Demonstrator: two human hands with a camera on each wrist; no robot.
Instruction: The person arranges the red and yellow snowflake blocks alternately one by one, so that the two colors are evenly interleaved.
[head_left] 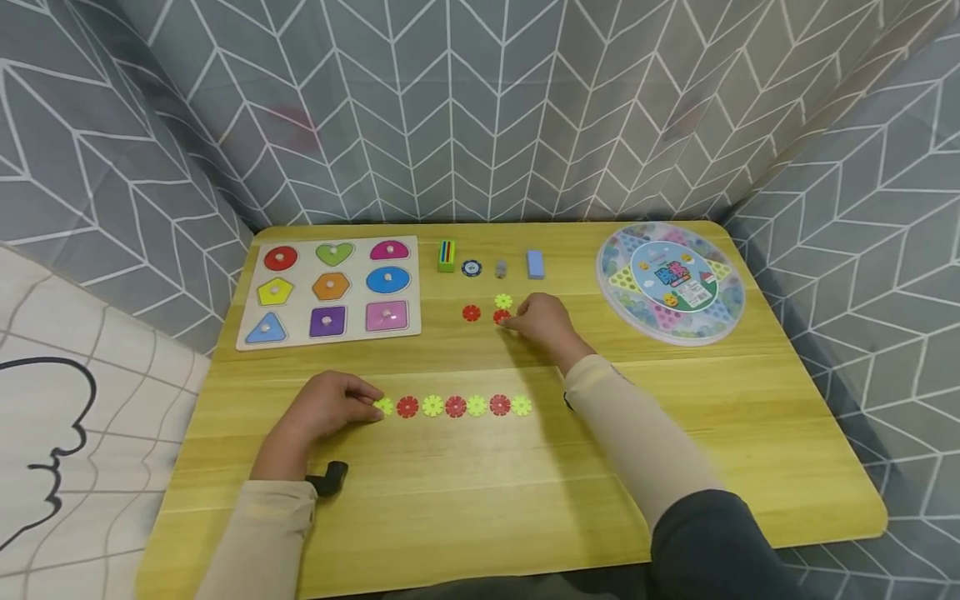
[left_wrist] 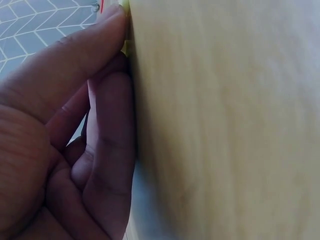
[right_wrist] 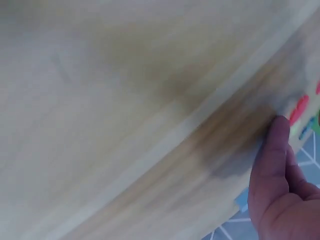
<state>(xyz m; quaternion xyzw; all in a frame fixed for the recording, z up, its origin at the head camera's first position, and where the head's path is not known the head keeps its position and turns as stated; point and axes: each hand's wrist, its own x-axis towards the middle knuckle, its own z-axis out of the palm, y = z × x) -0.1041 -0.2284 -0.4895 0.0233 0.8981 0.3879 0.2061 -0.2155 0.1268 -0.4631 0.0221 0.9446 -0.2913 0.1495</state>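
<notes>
At the left end of a row of small flower-shaped discs, my left hand (head_left: 330, 406) pinches a yellow-green flower disc (head_left: 386, 406) between thumb and fingers. The row runs across the table in alternating yellow-green and red, with a red disc (head_left: 407, 407) beside the pinched one. Farther back, my right hand (head_left: 546, 323) has its thumb and forefinger on a red flower disc (head_left: 500, 317), partly covered by the fingertips. Just behind that lies a yellow-green disc (head_left: 503, 301), and to its left another red disc (head_left: 471, 312). In the right wrist view the fingertips hide the touched disc.
A shape puzzle board (head_left: 300, 325) with knobbed pieces lies at the back left. A round patterned game board (head_left: 671, 329) is at the back right. Between them stand a green block (head_left: 447, 257), a dark chip (head_left: 471, 267), a small grey object (head_left: 501, 268) and a blue block (head_left: 535, 264).
</notes>
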